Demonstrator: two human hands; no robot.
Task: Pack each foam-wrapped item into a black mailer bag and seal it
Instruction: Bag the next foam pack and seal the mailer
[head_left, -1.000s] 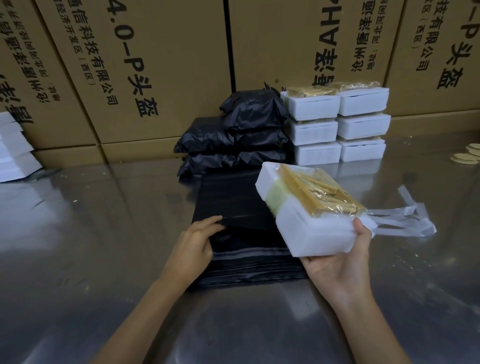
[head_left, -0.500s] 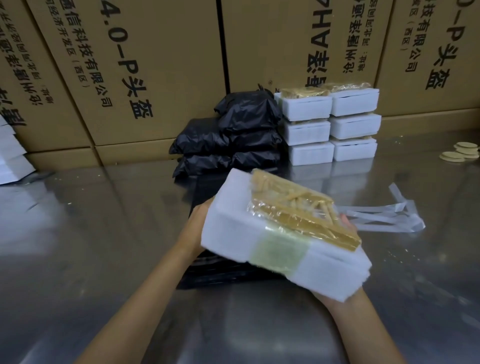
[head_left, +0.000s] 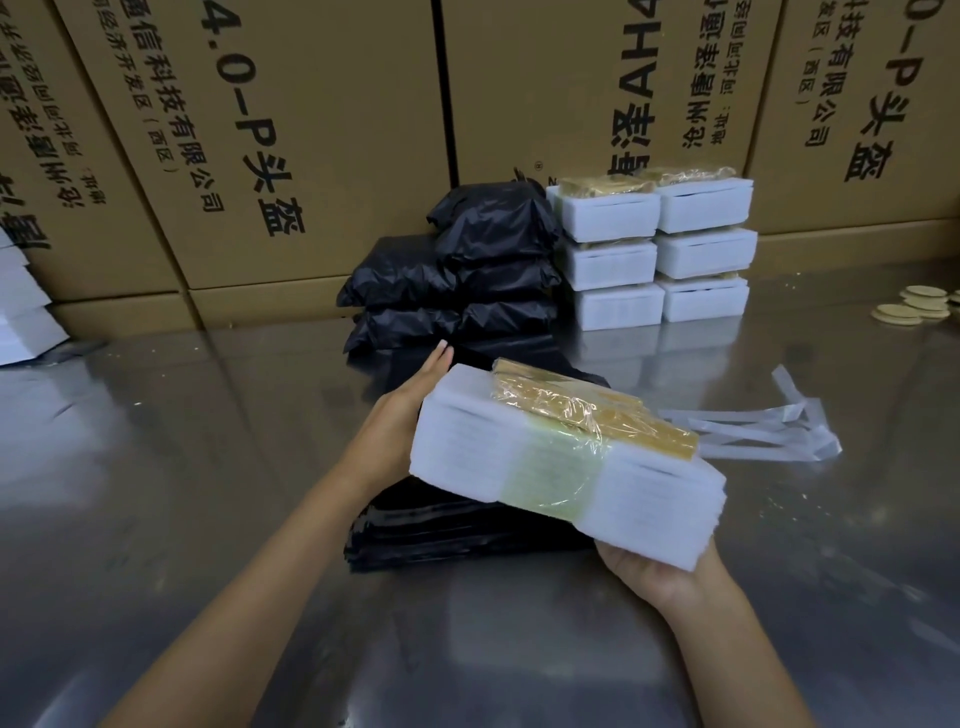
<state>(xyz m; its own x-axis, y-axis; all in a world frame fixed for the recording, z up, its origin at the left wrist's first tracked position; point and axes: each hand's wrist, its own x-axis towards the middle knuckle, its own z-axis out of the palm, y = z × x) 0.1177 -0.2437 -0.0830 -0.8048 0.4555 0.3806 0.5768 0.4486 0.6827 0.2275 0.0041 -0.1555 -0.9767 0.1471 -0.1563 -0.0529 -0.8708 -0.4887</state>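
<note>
Behind the flat mailers (head_left: 467, 525), sealed bags (head_left: 457, 280) are stacked (about five); beside them, six foam packs (head_left: 654, 249) wait. The pack (head_left: 561, 452) in hand hovers above the mailers, unbagged, right hand (head_left: 649, 566) cupping it beneath, left hand (head_left: 400, 421) flat on its end.

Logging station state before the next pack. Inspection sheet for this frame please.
Surface: reflective metal table, some crumbs at right.
Job's things: foam-wrapped item held above flat black mailer bags; packed black bags and six foam-wrapped items stacked at back.
Clutter: white peel strips; tan discs; white sheets at left edge.
Grippers: left hand against item's side, fingers straight; right hand supports it underneath.
Cables: nothing seen.
Surroundings: printed cardboard cartons behind.
</note>
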